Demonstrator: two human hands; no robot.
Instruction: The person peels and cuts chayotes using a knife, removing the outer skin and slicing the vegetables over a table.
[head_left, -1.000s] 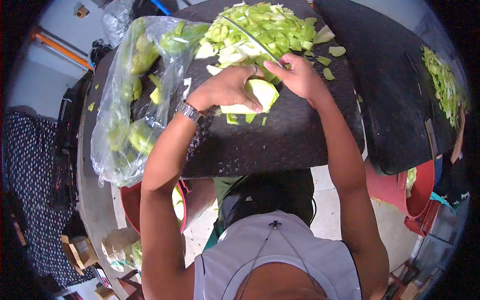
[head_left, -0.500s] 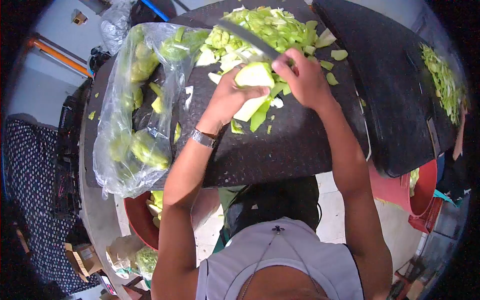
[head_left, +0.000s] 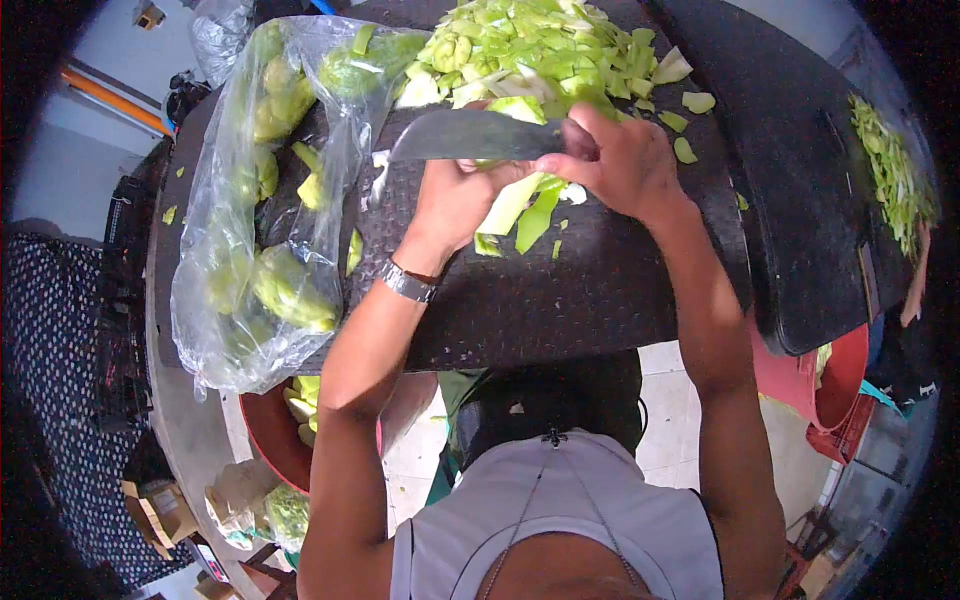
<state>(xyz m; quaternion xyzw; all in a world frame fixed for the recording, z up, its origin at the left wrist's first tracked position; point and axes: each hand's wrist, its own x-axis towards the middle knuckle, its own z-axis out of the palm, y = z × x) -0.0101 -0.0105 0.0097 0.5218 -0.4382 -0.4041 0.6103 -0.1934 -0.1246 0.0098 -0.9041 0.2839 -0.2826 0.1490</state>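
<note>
- Swings knife (head_left: 470, 133) from 10 o'clock to 9.
- Clamps handle (head_left: 579, 141) in right hand (head_left: 628, 165), vegetable (head_left: 518, 107) in left hand (head_left: 458, 203).
- Shows cut pile (head_left: 540, 52) at 12; apparently leaves bagged vegetables (head_left: 288, 290) at 9 uncut.

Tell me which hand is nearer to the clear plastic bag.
The left hand. It is to the right of the bag, apart from it; the right hand, gripping the knife, is farther right.

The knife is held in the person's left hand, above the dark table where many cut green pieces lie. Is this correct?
No, the side is wrong: the head view shows the knife in the right hand, above the dark table where many cut green pieces lie.
</note>
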